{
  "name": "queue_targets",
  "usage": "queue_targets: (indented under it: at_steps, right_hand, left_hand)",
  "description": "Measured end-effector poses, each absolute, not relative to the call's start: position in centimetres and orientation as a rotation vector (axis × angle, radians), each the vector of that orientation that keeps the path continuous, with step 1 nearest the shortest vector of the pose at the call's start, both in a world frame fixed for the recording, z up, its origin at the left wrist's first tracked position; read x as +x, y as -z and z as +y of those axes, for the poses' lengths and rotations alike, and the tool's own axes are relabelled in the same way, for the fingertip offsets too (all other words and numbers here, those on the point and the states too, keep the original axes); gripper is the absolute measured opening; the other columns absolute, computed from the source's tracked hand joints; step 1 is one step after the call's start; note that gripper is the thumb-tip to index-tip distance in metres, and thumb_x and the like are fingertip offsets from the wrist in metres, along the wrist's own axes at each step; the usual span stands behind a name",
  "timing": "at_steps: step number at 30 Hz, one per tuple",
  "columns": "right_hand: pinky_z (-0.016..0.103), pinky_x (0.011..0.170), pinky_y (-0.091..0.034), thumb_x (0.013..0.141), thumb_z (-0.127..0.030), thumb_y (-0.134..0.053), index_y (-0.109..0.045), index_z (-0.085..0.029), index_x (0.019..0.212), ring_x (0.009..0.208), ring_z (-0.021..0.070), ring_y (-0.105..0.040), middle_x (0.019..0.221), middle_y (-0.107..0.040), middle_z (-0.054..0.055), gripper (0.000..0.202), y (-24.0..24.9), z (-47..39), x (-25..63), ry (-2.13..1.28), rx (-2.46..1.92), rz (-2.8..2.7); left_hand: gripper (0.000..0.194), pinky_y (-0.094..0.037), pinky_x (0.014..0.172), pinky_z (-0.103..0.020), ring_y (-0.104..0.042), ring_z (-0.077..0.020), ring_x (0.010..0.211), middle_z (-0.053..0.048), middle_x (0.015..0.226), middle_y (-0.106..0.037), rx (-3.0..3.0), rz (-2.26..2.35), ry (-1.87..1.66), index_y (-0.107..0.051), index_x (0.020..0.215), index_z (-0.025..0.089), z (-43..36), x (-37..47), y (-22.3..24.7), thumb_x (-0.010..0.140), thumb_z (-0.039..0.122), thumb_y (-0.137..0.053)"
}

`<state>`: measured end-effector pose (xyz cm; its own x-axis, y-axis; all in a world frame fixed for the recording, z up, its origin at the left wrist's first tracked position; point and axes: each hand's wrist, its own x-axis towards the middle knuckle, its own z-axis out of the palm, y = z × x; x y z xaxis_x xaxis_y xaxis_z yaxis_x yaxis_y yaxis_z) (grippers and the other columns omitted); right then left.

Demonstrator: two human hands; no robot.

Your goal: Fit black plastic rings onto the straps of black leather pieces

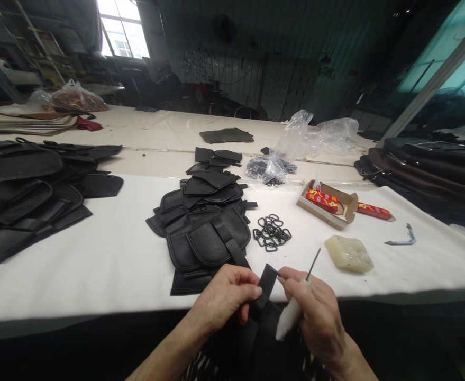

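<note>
My left hand (230, 293) pinches a black leather strap (267, 280) between thumb and fingers, just past the table's front edge. The strap belongs to a black leather piece (270, 330) hanging in front of me, partly in shadow. In my right hand (319, 312) is an awl (290, 319) with a pale handle, its thin metal shaft pointing up and away. The right fingertips also touch the strap's free end. Beyond my hands lies a pile of similar black leather pieces (218, 238). Beside it is a small heap of black metal rings (272, 234).
A yellowish block (349, 254), a bent metal tool (402, 241) and a cardboard box (339, 219) with red packets lie to the right. Clear plastic bags (315, 136) sit farther back. More black leather pieces (29, 196) cover the left, and dark stacked material (430, 174) the far right.
</note>
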<state>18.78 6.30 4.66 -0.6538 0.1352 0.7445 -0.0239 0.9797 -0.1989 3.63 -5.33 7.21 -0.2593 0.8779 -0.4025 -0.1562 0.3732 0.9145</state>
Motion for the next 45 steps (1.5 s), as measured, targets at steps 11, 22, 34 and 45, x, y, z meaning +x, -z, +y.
queue_targets:
  at_steps: [11,22,34,45]
  right_hand:
    - [0.029,0.057,-0.052,0.083,0.000,-0.046,-0.055,-0.014,0.093,0.068,0.0182,-0.060,0.076,-0.064,0.011,0.019,-6.0,6.5,18.6,-0.302,-0.027,-2.246]
    - [0.037,0.061,-0.053,0.081,0.001,-0.049,-0.056,-0.011,0.086,0.073,0.0246,-0.064,0.078,-0.069,0.019,0.015,-7.1,6.3,18.3,0.009,0.146,-2.252]
    - [0.034,0.062,-0.054,0.085,-0.002,-0.046,-0.055,-0.012,0.080,0.073,0.0222,-0.066,0.075,-0.068,0.019,0.015,-8.3,6.0,17.6,0.037,0.257,-2.184]
    - [0.030,0.059,-0.047,0.081,0.001,-0.047,-0.054,-0.014,0.078,0.068,0.0174,-0.055,0.077,-0.064,0.011,0.017,-7.7,5.9,17.6,-0.418,0.187,-2.330]
  left_hand:
    - [0.021,-0.032,0.043,-0.021,-0.044,-0.0105,0.039,0.005,0.046,-0.043,0.887,1.898,-1.067,-0.059,0.067,0.019,-5.8,5.2,-7.9,0.078,0.028,-0.045]
    - [0.018,-0.030,0.043,-0.019,-0.040,-0.0097,0.036,0.007,0.036,-0.038,0.798,1.796,-1.105,-0.056,0.068,0.018,-5.5,5.3,-7.8,0.079,0.027,-0.046]
    - [0.008,-0.026,0.045,-0.018,-0.045,-0.0068,0.038,0.007,0.045,-0.049,0.635,1.430,-1.319,-0.054,0.072,0.016,-5.5,4.4,-7.8,0.076,0.023,-0.053]
    - [0.013,-0.035,0.058,-0.023,-0.049,-0.0085,0.051,0.005,0.059,-0.054,0.527,1.482,-1.510,-0.053,0.090,0.017,-5.8,5.7,-8.5,0.078,0.020,-0.053]
